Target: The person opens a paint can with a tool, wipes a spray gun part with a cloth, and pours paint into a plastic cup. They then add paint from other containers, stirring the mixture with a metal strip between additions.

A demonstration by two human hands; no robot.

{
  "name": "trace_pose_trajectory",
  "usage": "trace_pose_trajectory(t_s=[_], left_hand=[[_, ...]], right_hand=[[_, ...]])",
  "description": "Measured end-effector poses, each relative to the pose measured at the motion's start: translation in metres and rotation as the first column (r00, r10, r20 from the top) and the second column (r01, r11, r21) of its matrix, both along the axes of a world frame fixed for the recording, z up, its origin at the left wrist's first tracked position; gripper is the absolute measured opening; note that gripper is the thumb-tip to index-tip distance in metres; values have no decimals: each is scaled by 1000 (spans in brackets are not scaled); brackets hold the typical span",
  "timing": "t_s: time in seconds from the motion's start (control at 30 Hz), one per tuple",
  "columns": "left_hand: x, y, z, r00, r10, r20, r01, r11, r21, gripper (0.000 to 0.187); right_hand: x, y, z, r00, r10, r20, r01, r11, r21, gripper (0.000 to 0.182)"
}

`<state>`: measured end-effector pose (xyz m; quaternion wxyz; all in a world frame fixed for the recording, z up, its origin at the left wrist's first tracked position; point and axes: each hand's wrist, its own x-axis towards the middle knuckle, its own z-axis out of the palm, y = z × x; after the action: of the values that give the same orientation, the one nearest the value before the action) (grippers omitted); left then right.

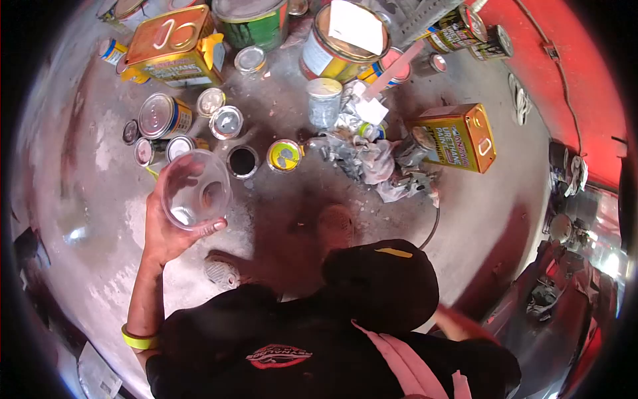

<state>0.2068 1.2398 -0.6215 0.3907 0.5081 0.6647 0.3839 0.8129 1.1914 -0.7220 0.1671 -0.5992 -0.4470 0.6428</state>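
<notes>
My left hand (169, 229) is closed around a clear plastic cup (195, 189), tilted so that I look into its open mouth. The cup looks empty apart from smudges on its wall. Just beyond it stand an open can of black paint (242, 162) and a can with a yellow-green rim (285, 155). Small lidded cans (226, 122) cluster past the cup on the left. Of my right side only a blurred forearm (458, 324) shows; the hand itself is hidden behind my body.
Large paint cans (249, 26) and a gold thinner tin (173, 50) stand at the back. A second gold thinner tin (458, 136) lies to the right, beside crumpled plastic and rags (362, 156). A red panel (565, 60) borders the right, with a hanging cable (565, 93).
</notes>
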Motion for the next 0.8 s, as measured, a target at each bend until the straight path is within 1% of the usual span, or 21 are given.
trace_pose_trajectory(t_s=[0.03,0.07,0.1,0.13,0.17,0.2,0.23,0.27,0.3,0.37,0.4,0.43,0.47,0.5,0.53,0.6,0.63,0.7,0.73,0.8], left_hand=[[3,0,-1,1000,-3,1,3,1000,14,102],[6,-1,-1,1000,-7,8,7,1000,9,103],[7,-2,-2,1000,-8,13,8,1000,8,104],[10,-3,-1,1000,-2,23,1,1000,14,104],[12,-2,1,1000,6,22,-7,1000,15,104],[15,-2,2,1000,-19,1,19,1000,17,103],[17,-3,4,999,-32,-26,32,999,14,103],[19,-4,7,995,-50,-91,51,999,6,102],[19,-3,10,990,-74,-117,72,997,-20,102],[19,-4,6,986,-79,-144,79,997,-11,101],[20,-6,3,985,-65,-159,61,998,-28,101],[20,-5,-1,988,-79,-132,74,996,-44,101],[20,-5,-5,990,-96,-100,91,994,-54,101],[20,-5,-9,991,-84,-105,79,995,-54,101],[20,-6,-12,986,-106,-128,99,993,-61,100],[20,-6,-12,980,-130,-153,120,990,-77,99],[19,-7,-13,980,-131,-152,121,990,-77,99],[15,-9,-14,993,-60,-101,51,995,-89,98],[12,-9,-11,992,-69,-104,60,994,-87,98],[5,-12,-6,988,6,-156,-20,996,-91,101]], right_hand=[[-11,34,1,995,95,-37,-92,993,73,33],[5,66,-23,696,604,388,-623,777,-91,28],[-86,138,19,308,686,659,-842,520,-147,22],[-111,181,13,288,600,747,-911,411,22,17],[-152,214,26,456,436,776,-848,478,230,14],[-179,243,18,709,266,654,-703,343,623,12],[-208,264,30,756,222,615,-652,337,679,18],[-237,277,37,813,181,554,-581,319,749,19],[-264,282,39,867,143,478,-498,301,813,21],[-304,277,38,882,217,418,-471,359,806,23],[-317,268,36,849,346,399,-521,423,741,29],[-325,260,28,736,408,541,-661,262,703,34],[-328,250,11,658,471,587,-712,134,690,40],[-330,241,-6,568,519,639,-747,1,664,45],[-336,231,-10,565,523,637,-746,-6,666,45],[-350,208,-13,467,506,726,-868,104,486,58],[-355,202,-15,467,505,726,-868,105,485,58],[-362,193,-18,472,404,784,-870,68,489,65],[-363,192,-20,436,394,809,-893,78,444,70],[-365,190,-21,433,397,810,-898,114,425,70]])
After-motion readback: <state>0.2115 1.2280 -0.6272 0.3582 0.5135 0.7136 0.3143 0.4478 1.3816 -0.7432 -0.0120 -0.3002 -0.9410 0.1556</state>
